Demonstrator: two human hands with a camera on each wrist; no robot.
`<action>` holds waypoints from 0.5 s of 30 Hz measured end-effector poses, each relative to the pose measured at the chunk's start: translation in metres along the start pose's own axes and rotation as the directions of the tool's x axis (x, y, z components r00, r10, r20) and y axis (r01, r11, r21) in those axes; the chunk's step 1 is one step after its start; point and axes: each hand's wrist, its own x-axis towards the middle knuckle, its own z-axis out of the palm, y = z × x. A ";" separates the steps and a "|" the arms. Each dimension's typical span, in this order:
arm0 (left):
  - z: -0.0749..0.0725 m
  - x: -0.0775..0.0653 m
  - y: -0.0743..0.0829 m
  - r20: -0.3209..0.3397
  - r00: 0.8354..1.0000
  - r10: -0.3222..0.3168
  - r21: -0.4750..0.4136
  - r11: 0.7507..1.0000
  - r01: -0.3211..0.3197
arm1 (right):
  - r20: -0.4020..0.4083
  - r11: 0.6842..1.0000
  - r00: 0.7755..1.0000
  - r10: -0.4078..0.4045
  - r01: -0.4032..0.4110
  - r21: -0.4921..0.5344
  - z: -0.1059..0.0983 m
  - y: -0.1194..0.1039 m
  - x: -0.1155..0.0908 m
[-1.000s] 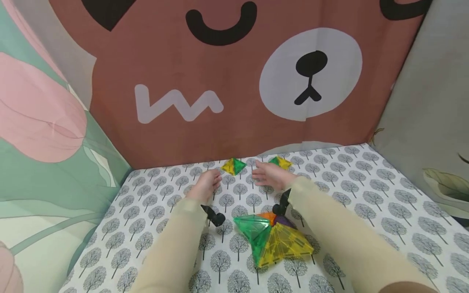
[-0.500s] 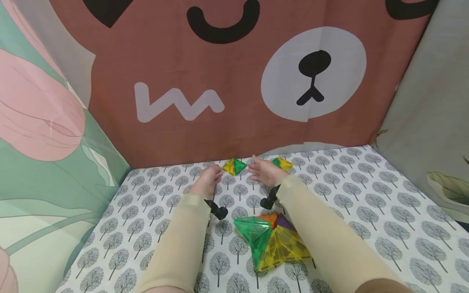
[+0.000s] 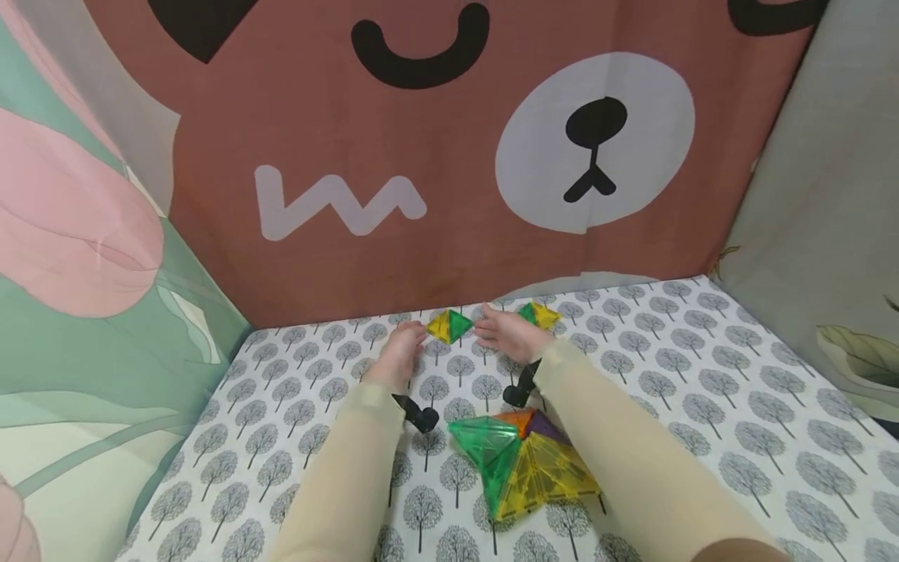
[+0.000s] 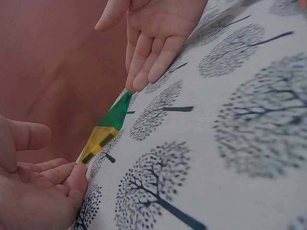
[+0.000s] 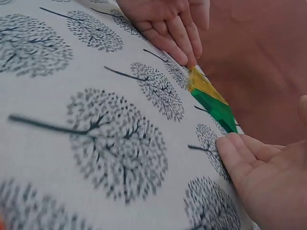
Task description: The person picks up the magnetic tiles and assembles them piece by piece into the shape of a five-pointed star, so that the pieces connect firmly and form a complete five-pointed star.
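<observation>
A small yellow and green translucent magnetic tile piece (image 3: 449,326) lies between my two hands near the back of the table. My left hand (image 3: 402,348) is at its yellow end, fingers straight, the tips touching or nearly touching the point in the left wrist view. At the green end is my right hand (image 3: 511,332), its fingers also straight; the right wrist view puts the fingertips (image 5: 230,143) against that corner. Behind the right hand lies a second green and yellow piece (image 3: 541,314). Closer to me sits a larger shape of green, yellow, orange and purple tiles (image 3: 523,460).
The table is covered with a white tree-print cloth (image 3: 702,406). A brown bear-print curtain (image 3: 337,273) rises along its back edge. Printed cloth (image 3: 84,375) hangs on the left, and a pale curtain (image 3: 808,203) on the right.
My right hand has moved left to the green end of the small piece. The small piece has shifted slightly toward me. The larger tile shape stays in place.
</observation>
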 end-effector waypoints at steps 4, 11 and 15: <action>0.000 -0.014 -0.003 0.009 1.000 -0.005 -0.016 1.000 0.005 | 0.054 0.999 0.999 0.009 -0.007 -0.040 -0.004 0.001 -0.017; 0.001 -0.038 -0.002 0.067 0.998 -0.015 -0.063 0.998 0.020 | 0.068 0.994 0.997 0.041 -0.034 -0.103 -0.016 -0.001 -0.052; 0.007 -0.051 -0.001 0.116 0.991 -0.061 -0.043 0.997 0.066 | 0.058 0.996 0.997 0.058 -0.054 -0.076 -0.022 0.000 -0.070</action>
